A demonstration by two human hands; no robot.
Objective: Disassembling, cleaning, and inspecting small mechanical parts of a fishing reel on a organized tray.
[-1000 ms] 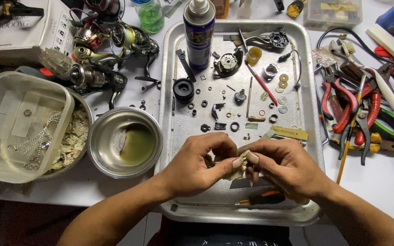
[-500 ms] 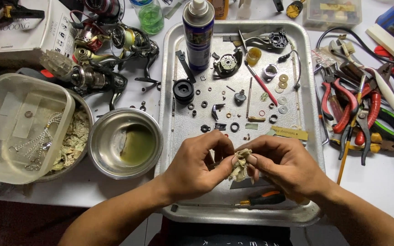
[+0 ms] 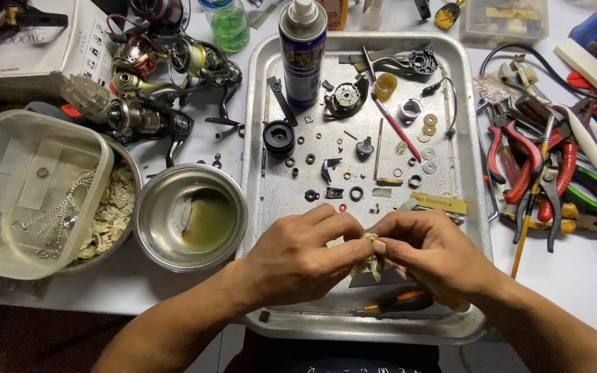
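**Both hands pinched on a rag over the tray**

The tray (image 3: 257, 103) lay square before me on the white table (image 3: 575, 290), its metal floor strewn with washers, rings and small dark parts. To its left sat a clear tub (image 3: 8, 166) with a chain inside, resting on a dish of pale shavings, and just beside the tray's left rim stood a steel bowl (image 3: 167, 190) holding a little greenish liquid. Reels (image 3: 153, 76) were heaped behind the bowl. A spray can (image 3: 302, 52) stood upright at the tray's far end. Pliers (image 3: 533, 155) with red handles lay in a pile off the right rim. A screwdriver (image 3: 402, 302) with an orange and black handle lay along the tray's near edge, partly under my right wrist.

My left hand (image 3: 298, 259) and right hand (image 3: 433, 252) met over the near half of the tray, fingertips touching. Both were closed narrow on a small crumpled rag (image 3: 367, 257), held between them just above the tray floor. Whatever the rag wrapped was hidden from me.
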